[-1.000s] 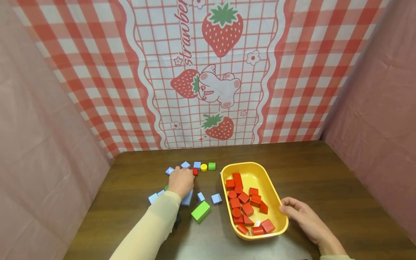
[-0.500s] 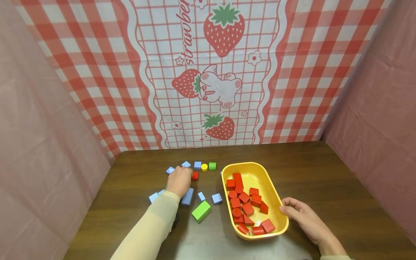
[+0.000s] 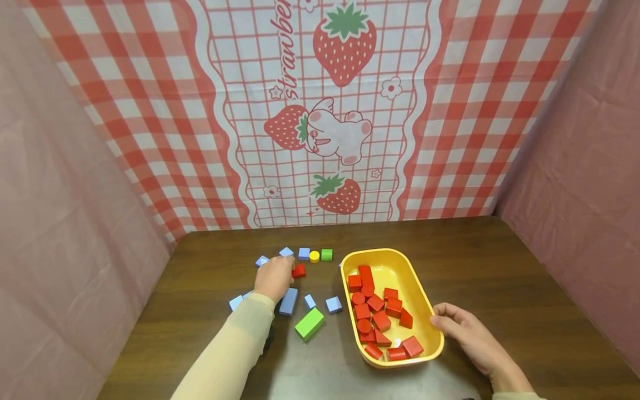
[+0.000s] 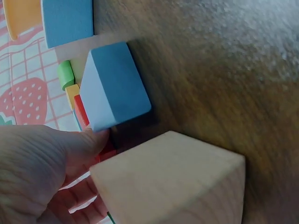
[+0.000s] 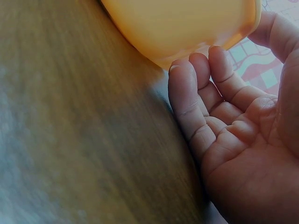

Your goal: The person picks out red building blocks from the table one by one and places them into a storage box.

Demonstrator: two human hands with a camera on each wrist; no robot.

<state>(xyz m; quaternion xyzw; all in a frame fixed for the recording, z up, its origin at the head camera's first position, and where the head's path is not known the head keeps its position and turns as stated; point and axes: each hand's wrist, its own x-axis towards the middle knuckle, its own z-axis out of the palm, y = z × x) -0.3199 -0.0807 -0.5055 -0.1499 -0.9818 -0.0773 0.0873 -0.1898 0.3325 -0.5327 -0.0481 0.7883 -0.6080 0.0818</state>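
Note:
In the head view my left hand is on the left side of the table, its thumb and fingers pinching a red block. The left wrist view shows this hand's thumb over the red, partly hidden behind a blue block. A plain wooden block sits close to that camera. My right hand grips the right rim of a yellow tub, thumb at the edge and fingers against the outside wall. Several red blocks lie in the tub.
A blue rectangular block, a light green block and small blue blocks lie between left hand and tub. Farther back stand a yellow cylinder and a green piece. A strawberry-print cloth hangs behind the table.
My left hand has shifted slightly left, and the red block has come nearer and a little left with it. More of the blue rectangular block shows. The right hand and tub keep their place.

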